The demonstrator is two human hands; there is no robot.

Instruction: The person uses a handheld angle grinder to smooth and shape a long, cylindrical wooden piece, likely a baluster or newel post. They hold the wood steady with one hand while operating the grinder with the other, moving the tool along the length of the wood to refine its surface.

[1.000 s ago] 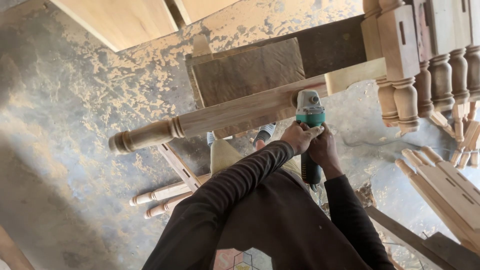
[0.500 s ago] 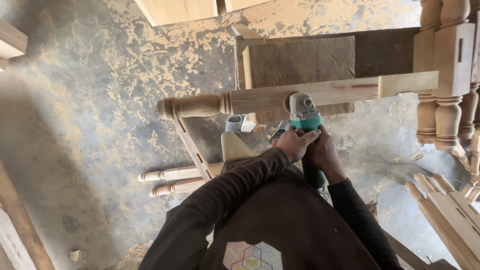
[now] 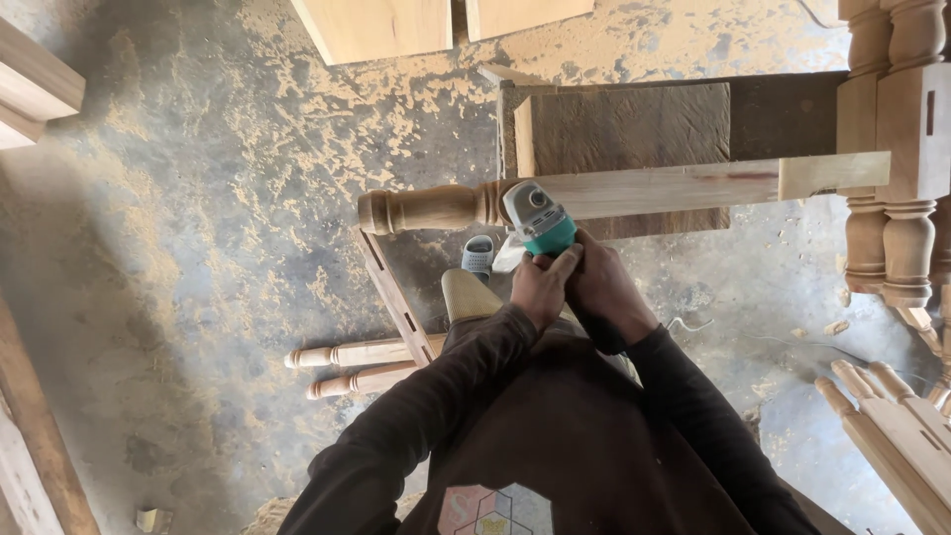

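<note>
Grinder (image 3: 538,220), teal with a grey head, sits at frame centre, its head against the turned leg (image 3: 594,194). The leg lies level across the upper middle, rounded end pointing left, square end right. Left hand (image 3: 543,287) and right hand (image 3: 599,289) are pressed together, both clamped on the grinder body just below the leg. Dark sleeves and torso fill the bottom centre. A grey shoe (image 3: 478,255) shows just left of the hands. Behind the leg sits a dark board (image 3: 634,129). Two spindles (image 3: 362,367) lie on the floor at lower left of centre, a slat (image 3: 394,295) crossing above them. More turned legs (image 3: 892,149) stand at the right edge, a bundle of sticks (image 3: 897,436) at lower right. Pale planks (image 3: 396,25) at top centre. Sawdust (image 3: 287,129) scatters over the grey floor.
</note>
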